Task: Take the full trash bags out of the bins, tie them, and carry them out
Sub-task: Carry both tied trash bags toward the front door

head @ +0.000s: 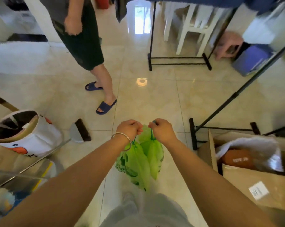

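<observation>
— Green bag [141,161], where is it?
— Hanging above the floor [154,99], in front of the bin [23,133].
— Who holds it?
— Left hand [130,129] and right hand [162,131], each clenched round a drawstring at the bag's gathered top, fists nearly touching.

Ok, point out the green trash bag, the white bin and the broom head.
green trash bag [138,161]: head view, on its bulging side below the drawstrings.
white bin [40,136]: head view, on its outer wall under the rim.
broom head [83,130]: head view, on the dark bristles.
</observation>
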